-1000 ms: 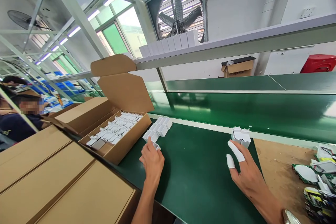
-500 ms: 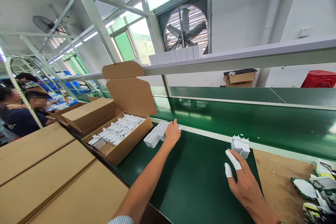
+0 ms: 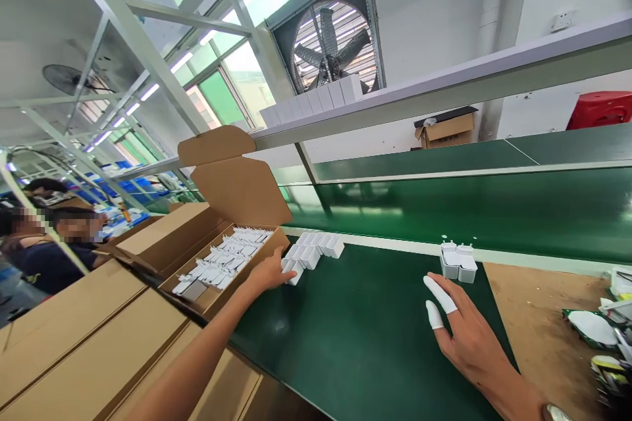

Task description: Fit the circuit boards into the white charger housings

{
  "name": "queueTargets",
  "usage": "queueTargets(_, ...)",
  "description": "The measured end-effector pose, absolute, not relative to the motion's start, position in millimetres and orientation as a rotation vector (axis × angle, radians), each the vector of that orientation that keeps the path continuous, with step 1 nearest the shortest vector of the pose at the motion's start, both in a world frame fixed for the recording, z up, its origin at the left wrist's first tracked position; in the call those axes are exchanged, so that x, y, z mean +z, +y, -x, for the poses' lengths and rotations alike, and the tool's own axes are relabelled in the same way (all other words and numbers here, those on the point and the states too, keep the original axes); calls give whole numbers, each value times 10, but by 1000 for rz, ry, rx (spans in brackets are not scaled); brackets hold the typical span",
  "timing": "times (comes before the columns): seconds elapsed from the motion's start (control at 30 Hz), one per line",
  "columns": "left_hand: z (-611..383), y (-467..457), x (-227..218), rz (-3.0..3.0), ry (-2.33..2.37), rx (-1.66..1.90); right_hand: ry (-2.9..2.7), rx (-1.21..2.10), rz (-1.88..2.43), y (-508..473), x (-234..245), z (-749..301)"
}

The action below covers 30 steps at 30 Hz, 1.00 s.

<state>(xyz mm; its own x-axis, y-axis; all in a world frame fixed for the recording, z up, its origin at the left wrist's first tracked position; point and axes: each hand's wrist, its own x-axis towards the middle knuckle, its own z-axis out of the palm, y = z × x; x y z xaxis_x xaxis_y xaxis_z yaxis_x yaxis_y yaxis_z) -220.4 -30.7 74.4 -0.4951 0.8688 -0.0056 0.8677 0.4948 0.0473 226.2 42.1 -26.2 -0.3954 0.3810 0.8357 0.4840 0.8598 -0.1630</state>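
Grip of left hand point(image 3: 268, 271): thumb and fingers parted, touching nearest white cases point(image 3: 311, 255), table's point(image 3: 365, 335) far left corner; whether clasped, can't tell. Case count unclear, several. Right hand point(image 3: 467, 332): released, loosely spread, two finger covers point(image 3: 440, 295), near two white pronged pieces point(image 3: 450, 264), far edge. One open carton point(image 3: 276, 241), left edge.

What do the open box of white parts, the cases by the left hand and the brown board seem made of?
Open box: cardboard, matte; brown, with folded flaps.
White cases: probably moulded plastic, smooth; clean edges.
Brown board: perhaps wood or fibreboard, dull; stained surface.
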Motion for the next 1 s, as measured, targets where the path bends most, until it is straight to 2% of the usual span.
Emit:
queueTargets(0.13,1882,-466,619,-1593,2627,-96,-2022,-116,644,433,-314,-2251)
queueTargets(0.37,1388,-45,602,-1789,2502,-68,-2024,-116,684,445,-334,-2261)
queueTargets(0.6,1403,122,490,-1837,2591,-66,-1992,-95,685,472,-347,-2289)
queueTargets(0.8,1464,-4,576,-2157,2365,-28,-2054,9,707,349,-245,-2272)
queueTargets(1.0,1066,339,500,-2399,1906,462,-2107,120,769,319,-226,-2261)
